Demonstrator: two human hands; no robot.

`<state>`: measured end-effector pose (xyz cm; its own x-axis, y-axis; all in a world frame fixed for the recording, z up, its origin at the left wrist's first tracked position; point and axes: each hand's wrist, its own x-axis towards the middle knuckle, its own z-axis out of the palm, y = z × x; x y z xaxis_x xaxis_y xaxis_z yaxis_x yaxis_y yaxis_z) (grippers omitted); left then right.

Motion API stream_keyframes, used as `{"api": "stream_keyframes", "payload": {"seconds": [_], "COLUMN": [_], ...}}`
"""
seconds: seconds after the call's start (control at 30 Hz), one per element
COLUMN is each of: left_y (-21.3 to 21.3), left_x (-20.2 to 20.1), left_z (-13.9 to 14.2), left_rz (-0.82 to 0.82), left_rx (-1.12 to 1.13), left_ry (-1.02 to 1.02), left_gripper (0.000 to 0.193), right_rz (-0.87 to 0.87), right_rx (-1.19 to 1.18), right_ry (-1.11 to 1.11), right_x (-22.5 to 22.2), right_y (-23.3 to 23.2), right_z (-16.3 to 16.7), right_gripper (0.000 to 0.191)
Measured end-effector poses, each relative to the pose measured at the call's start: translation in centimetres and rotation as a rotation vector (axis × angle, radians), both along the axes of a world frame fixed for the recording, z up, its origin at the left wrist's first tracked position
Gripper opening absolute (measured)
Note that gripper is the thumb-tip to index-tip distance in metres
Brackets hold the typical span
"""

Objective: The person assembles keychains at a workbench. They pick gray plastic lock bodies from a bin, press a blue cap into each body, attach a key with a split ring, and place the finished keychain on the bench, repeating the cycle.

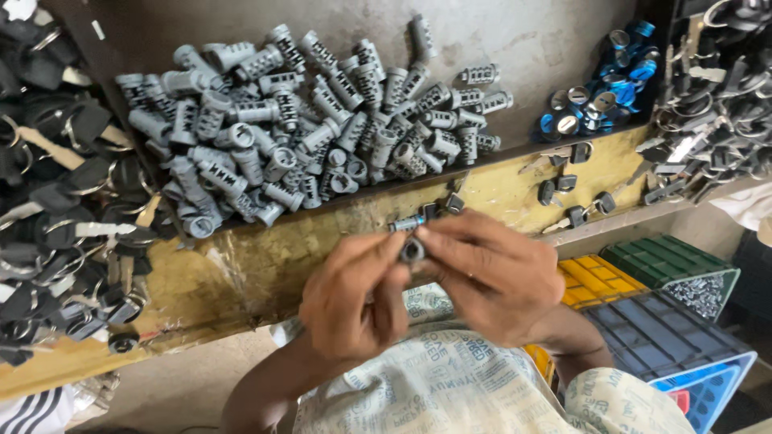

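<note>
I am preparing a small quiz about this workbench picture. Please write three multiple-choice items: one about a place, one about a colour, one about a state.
1. Where does the pile of grey lock cylinders lie?
A. in a grey tray, beyond the hands
B. in the green crate
C. on the floor

2. What colour are the caps heaped to the right of that pile?
A. red
B. blue
C. yellow

3. What are the two hands doing?
A. resting flat
B. both at one small cylinder
C. holding keys apart

Answers:
1 A, the tray holds them.
2 B, they are clearly blue.
3 B, the left hand and right hand meet at the small cylinder.
</note>
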<state>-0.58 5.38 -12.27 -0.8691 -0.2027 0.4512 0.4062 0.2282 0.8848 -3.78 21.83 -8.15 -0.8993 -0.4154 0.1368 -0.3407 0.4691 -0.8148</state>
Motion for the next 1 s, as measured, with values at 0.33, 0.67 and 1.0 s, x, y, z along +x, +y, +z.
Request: {"api": "stream_keyframes", "payload": {"seconds": [0.33, 0.67, 1.0], "left_y": [0.2, -1.5, -3.0], "left_x": [0.3, 1.7, 0.4], "left_z": [-1.2, -2.2, -2.2], "left_rz": [-0.211, -0.093, -0.058], "left_rx": [0.690, 0.315, 0.261], "left_ry": [-0.593, -0.421, -0.383], "left_gripper": [0.003, 0.010, 0.014], "right_rz": [0.186, 0.009, 0.004], "right_rx": [0.269, 0.871, 0.882], "right_ry": [0.409, 0.488, 0.731], "right_x": [0.3, -11.0, -14.4], "right_y": [2.0, 7.5, 0.7], "right_z": [-2.7, 0.2, -1.9], "right_gripper": [0.030, 0.011, 0.008]}}
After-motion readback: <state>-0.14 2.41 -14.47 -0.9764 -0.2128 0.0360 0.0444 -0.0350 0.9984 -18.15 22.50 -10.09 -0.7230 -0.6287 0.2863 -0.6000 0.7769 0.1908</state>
